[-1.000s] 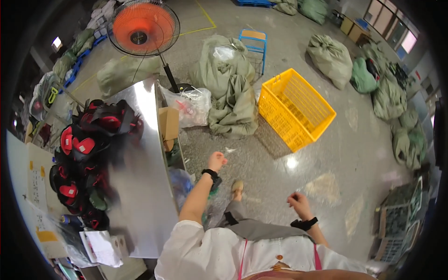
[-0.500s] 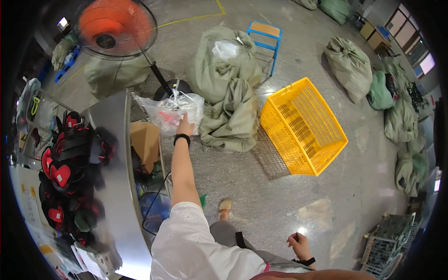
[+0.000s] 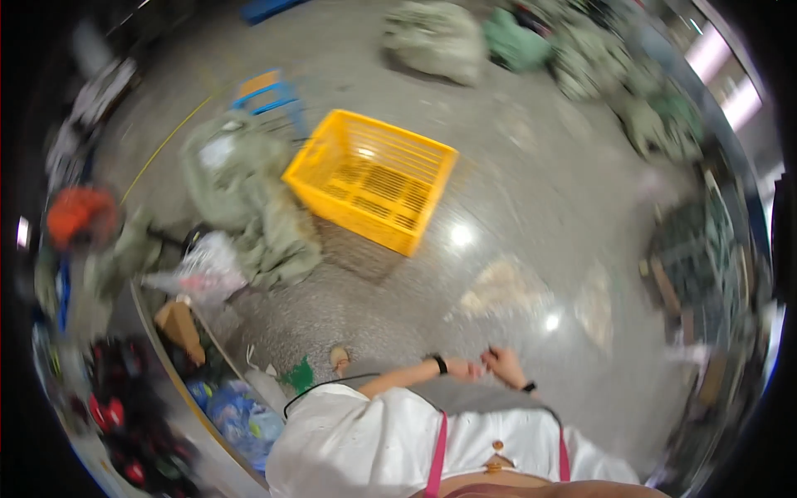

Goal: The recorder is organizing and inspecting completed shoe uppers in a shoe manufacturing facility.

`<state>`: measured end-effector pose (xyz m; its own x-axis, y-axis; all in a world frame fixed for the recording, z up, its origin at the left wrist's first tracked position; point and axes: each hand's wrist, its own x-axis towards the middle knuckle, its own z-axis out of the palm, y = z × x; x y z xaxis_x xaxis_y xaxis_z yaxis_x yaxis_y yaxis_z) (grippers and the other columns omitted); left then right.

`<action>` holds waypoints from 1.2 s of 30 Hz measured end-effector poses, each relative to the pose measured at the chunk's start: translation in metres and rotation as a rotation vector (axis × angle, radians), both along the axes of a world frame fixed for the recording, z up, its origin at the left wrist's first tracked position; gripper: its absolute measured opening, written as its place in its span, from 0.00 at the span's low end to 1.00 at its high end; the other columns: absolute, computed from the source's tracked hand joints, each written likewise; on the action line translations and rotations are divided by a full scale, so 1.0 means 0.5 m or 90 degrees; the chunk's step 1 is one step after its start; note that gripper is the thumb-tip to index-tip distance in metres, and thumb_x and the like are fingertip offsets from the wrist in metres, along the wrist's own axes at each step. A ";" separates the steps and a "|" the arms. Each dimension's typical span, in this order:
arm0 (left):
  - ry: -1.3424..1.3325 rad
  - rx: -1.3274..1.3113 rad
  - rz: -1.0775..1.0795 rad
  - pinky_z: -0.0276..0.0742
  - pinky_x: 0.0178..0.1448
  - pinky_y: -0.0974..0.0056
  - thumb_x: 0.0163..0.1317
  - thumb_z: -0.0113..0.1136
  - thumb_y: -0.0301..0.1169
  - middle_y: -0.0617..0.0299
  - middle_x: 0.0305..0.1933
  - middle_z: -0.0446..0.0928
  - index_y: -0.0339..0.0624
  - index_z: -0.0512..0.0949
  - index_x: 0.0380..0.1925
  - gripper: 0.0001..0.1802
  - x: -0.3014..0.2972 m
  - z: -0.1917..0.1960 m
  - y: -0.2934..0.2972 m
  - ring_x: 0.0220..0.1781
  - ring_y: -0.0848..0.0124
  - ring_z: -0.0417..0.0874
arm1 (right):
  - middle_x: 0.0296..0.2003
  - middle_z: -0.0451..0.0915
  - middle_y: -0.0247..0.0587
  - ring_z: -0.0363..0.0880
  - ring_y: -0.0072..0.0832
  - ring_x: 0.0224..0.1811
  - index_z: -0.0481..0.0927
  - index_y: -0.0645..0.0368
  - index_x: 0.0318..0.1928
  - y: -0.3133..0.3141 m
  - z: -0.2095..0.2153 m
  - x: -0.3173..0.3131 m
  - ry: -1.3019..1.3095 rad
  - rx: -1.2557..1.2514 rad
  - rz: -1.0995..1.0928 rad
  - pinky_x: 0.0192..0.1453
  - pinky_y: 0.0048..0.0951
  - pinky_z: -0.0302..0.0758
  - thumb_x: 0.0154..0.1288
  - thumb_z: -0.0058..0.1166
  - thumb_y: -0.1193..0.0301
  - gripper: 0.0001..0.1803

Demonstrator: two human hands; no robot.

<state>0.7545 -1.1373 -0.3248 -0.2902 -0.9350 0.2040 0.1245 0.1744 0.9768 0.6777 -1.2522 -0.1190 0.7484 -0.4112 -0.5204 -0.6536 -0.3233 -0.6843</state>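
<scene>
In front of my waist my two hands are close together. My left hand (image 3: 463,370), with a dark band at its wrist, points toward the right one; motion smears its fingers and I see nothing clear in them. My right hand (image 3: 503,365) has its fingers drawn together, with a tiny dark bit at the tips that is too small to name. Farther left, apart from both hands, a clear plastic bag (image 3: 207,270) with something pink in it rests beside a slumped grey-green sack (image 3: 257,207).
A yellow plastic crate (image 3: 374,178) stands on the floor ahead, near a blue stool (image 3: 270,95). At left are a metal table with black and red items (image 3: 124,415) and an orange fan (image 3: 81,217). Stuffed sacks (image 3: 436,40) line the back; a wire-sided cart (image 3: 697,257) stands right.
My left hand has left the plastic bag and come back beside my right hand. My view has turned to the right, so the crate, sack and fan sit farther left.
</scene>
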 end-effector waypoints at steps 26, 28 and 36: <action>-0.932 0.343 0.011 0.71 0.53 0.57 0.58 0.49 0.34 0.46 0.49 0.74 0.39 0.74 0.48 0.19 0.353 0.086 -1.473 0.50 0.54 0.76 | 0.41 0.78 0.52 0.78 0.43 0.44 0.80 0.61 0.38 -0.833 -0.268 -0.741 0.446 0.031 -0.763 0.47 0.37 0.74 0.52 0.47 0.68 0.15; -0.688 0.287 0.123 0.72 0.52 0.58 0.56 0.52 0.34 0.46 0.44 0.77 0.37 0.76 0.43 0.17 0.240 0.166 -1.712 0.48 0.56 0.77 | 0.40 0.79 0.49 0.78 0.42 0.44 0.81 0.60 0.38 -0.867 -0.282 -0.741 0.489 0.004 -1.013 0.47 0.36 0.74 0.52 0.48 0.69 0.14; -0.617 0.056 -0.153 0.73 0.46 0.61 0.58 0.52 0.35 0.51 0.39 0.78 0.38 0.75 0.43 0.16 -0.039 0.248 -2.220 0.43 0.61 0.79 | 0.47 0.77 0.43 0.75 0.38 0.51 0.79 0.54 0.46 -1.377 -0.353 -0.679 0.483 0.170 -0.678 0.53 0.38 0.71 0.57 0.45 0.61 0.19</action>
<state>0.7348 -2.2473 -0.2011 -0.4776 -0.8301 -0.2878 -0.7094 0.1711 0.6837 0.3382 -1.9409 -0.2956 -0.3808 -0.4321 -0.8175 -0.7465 0.6653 -0.0039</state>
